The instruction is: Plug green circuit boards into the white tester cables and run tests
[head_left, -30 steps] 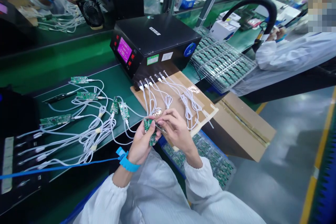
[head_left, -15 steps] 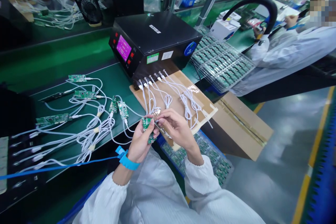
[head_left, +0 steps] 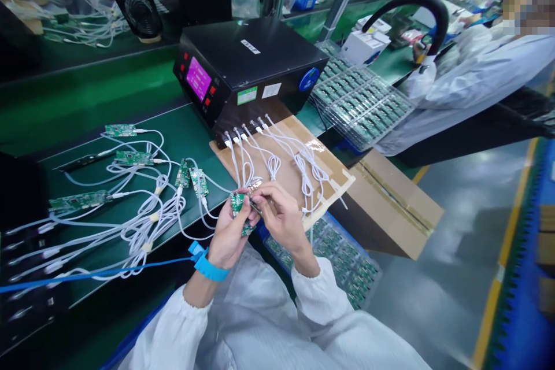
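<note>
My left hand [head_left: 228,234], with a blue strap at its wrist, grips a green circuit board [head_left: 237,202] between thumb and fingers. Close against the board's right side, my right hand [head_left: 281,214] has its fingers pinched together; what is between them is too small to make out. Both hands are just in front of a brown cardboard sheet [head_left: 284,147]. White cables [head_left: 306,170] run over that sheet from a black box [head_left: 255,58] with a lit pink screen. Several boards [head_left: 134,158] joined to white cables lie on the green table at the left.
Clear trays of boards [head_left: 364,104] stand right of the black box, and another tray [head_left: 342,260] is low beside my lap. A cardboard box [head_left: 394,202] is at the right. A blue cord [head_left: 130,269] runs left from my wrist strap. A co-worker's sleeve [head_left: 472,81] shows at the right.
The whole view has shifted slightly, moving things left. My right hand has drawn closer to my left, its fingers nearer the board's edge. The board stays in my left hand.
</note>
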`<state>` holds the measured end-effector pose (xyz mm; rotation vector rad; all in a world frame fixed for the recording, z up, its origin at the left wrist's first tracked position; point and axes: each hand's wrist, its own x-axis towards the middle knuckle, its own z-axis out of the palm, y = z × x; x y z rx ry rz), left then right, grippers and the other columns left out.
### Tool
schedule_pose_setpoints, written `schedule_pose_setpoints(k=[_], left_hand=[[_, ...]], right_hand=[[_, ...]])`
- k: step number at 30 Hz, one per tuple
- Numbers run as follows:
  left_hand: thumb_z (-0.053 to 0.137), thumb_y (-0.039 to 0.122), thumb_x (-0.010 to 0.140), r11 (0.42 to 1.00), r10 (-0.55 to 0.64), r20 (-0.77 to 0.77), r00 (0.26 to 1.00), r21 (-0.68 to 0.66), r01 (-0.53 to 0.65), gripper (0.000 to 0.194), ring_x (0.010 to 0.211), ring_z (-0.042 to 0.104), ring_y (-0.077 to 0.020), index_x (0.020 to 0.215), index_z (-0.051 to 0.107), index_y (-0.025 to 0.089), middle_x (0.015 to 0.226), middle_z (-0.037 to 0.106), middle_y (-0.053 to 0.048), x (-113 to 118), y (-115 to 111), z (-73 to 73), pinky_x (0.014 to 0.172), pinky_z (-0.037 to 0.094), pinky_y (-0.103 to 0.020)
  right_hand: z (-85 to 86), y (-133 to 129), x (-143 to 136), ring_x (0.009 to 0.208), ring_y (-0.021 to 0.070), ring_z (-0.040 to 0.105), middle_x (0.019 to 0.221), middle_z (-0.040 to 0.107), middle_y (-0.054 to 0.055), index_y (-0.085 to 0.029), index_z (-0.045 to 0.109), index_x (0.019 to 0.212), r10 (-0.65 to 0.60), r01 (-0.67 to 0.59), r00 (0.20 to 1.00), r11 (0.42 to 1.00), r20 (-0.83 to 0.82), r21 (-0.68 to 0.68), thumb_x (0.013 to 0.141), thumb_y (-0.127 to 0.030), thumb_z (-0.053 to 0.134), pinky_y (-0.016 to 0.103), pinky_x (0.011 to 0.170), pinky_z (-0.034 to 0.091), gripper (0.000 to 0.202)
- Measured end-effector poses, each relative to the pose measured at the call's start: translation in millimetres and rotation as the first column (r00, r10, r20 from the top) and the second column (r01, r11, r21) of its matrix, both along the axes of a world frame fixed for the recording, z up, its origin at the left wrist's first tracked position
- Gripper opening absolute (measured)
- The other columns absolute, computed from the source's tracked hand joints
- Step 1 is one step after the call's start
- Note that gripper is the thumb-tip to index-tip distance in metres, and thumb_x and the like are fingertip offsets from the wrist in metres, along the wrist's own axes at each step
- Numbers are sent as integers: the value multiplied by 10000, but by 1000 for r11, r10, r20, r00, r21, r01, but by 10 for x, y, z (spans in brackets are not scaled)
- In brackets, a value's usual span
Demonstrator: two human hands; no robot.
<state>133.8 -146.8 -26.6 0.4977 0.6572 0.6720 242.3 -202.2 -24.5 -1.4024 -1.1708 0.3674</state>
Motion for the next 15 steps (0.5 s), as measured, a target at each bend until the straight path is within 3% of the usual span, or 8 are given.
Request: schedule_pose_setpoints(k=[4, 8, 12, 15], left_hand=[[933, 341, 725, 999, -33, -2, 999, -23, 33, 465, 647, 508, -73, 1063, 660, 174, 750, 571, 19, -61, 8, -1, 597, 445, -188], [837, 349, 831, 1000, -29, -34, 999, -6, 29, 357, 681, 542, -86, 1112, 672, 203, 898, 641, -28, -167, 30, 0, 611, 459, -204], [818, 312, 817, 998, 25, -46, 999, -54, -27, 300, 663, 537, -87, 1059, 687, 192, 957, 676, -61, -213, 76, -13, 606, 458, -211], [813, 293, 803, 996, 26, -38, 999, -86, -29, 287, 660, 537, -90, 1042, 702, 178, 951, 682, -73, -191, 74, -32, 621, 471, -221]], right_hand=[[-13, -65, -18, 1063, 186, 713, 1127, 754, 66, -243, 725, 1110, -21, 22, 998, 999, 56, -25, 1039, -232, 575, 352, 948, 589, 167], [-97, -374, 70, 1209, 217, 673, 1320, 698, 106, -269, 648, 1360, -102, 124, 971, 988, 214, -92, 1050, -224, 545, 377, 955, 597, 330], [-259, -675, 151, 976, 220, 691, 1062, 736, 96, -230, 718, 1187, -47, 152, 910, 962, 412, -227, 1033, -253, 600, 382, 839, 584, 196], [-367, -742, 152, 902, 220, 656, 1005, 730, 98, -205, 721, 1125, 0, 155, 872, 948, 489, -277, 1029, -259, 609, 379, 781, 557, 157]])
